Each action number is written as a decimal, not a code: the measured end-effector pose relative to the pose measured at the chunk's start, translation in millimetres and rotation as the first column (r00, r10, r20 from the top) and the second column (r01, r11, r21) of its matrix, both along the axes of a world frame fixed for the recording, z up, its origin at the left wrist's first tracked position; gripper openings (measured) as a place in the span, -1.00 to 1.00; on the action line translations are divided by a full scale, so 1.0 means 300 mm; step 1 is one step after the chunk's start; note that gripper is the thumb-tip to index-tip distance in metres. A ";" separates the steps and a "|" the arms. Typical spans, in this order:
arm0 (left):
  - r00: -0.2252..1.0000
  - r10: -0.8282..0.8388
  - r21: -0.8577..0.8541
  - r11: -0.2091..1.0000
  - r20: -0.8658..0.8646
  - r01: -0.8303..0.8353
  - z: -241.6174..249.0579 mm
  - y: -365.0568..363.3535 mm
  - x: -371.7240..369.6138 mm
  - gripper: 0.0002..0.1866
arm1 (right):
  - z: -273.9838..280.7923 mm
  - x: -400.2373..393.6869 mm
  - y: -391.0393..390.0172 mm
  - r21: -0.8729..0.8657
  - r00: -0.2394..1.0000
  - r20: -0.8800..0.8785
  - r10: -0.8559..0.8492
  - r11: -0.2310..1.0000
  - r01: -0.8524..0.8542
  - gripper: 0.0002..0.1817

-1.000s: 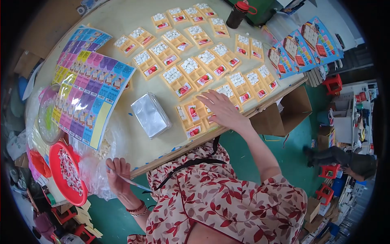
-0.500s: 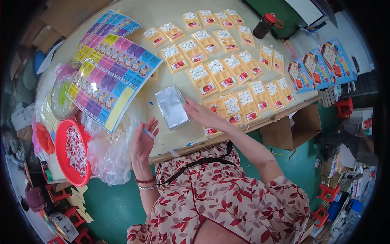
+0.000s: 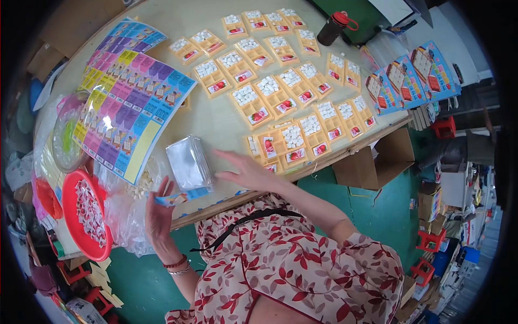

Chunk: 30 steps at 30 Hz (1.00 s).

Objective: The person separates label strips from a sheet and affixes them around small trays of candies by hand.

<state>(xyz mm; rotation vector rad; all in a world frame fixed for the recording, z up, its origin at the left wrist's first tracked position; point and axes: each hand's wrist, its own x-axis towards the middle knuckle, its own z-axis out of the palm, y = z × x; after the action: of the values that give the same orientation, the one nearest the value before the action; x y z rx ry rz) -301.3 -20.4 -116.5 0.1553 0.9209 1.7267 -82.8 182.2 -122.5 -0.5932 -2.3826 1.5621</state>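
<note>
A stack of silver foil packets (image 3: 189, 162) lies near the table's front edge, between my two hands. My left hand (image 3: 158, 213), with a beaded bracelet at the wrist, holds a narrow blue printed strip (image 3: 184, 196) at its thumb; the strip's far end reaches the lower edge of the stack. On the other side, my right hand (image 3: 245, 171) is open, fingers stretched toward the stack and nothing in them. Just beyond it stand yellow compartment trays (image 3: 254, 103) with white pieces and strawberry-picture packets.
Printed colour sheets (image 3: 135, 102) cover the left side of the table. A red basin (image 3: 67, 216) of small wrapped pieces sits by a clear plastic bag (image 3: 127, 216). Blue picture boxes (image 3: 413, 81) and a dark bottle (image 3: 330, 29) stand at right; a cardboard box (image 3: 372, 164) is below the edge.
The view has shifted, moving the scene leftward. The strip in my left hand now shows its broad blue face, over the stack's near edge. My right hand has fingers more spread.
</note>
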 end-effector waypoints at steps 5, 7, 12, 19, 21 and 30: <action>0.967 0.195 0.073 0.975 0.165 -0.209 0.072 -0.061 -0.001 -0.82 | 0.075 0.255 0.202 0.584 0.946 0.319 -0.060 0.799 -0.146 -0.13; 0.971 0.145 0.153 0.973 0.191 -0.175 0.137 -0.019 0.038 -0.81 | 0.049 0.305 0.257 0.631 0.817 0.560 -0.140 0.711 -0.310 -0.11; 0.983 0.037 0.125 0.990 0.179 -0.060 0.179 0.077 0.124 -0.76 | 0.046 0.303 0.313 0.566 0.795 0.605 -0.046 0.727 -0.388 -0.18; 0.963 0.021 0.110 0.993 0.267 -0.052 0.175 0.103 0.176 -0.78 | 0.017 0.311 0.331 0.603 0.794 0.608 -0.007 0.655 -0.456 -0.27; 0.973 0.040 0.087 0.994 0.228 -0.061 0.173 0.097 0.176 -0.79 | 0.034 0.314 0.330 0.581 0.789 0.614 0.002 0.675 -0.454 -0.26; 0.979 0.105 0.017 0.994 0.176 -0.110 0.183 0.101 0.180 -0.80 | 0.063 0.223 0.356 0.717 0.851 0.507 0.137 0.481 -0.504 -0.34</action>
<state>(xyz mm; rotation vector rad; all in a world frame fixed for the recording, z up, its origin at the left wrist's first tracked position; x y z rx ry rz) -247.4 9.8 -61.5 -0.0295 0.7888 1.8211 -16.0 288.8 -103.5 -0.2075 -3.2672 0.1495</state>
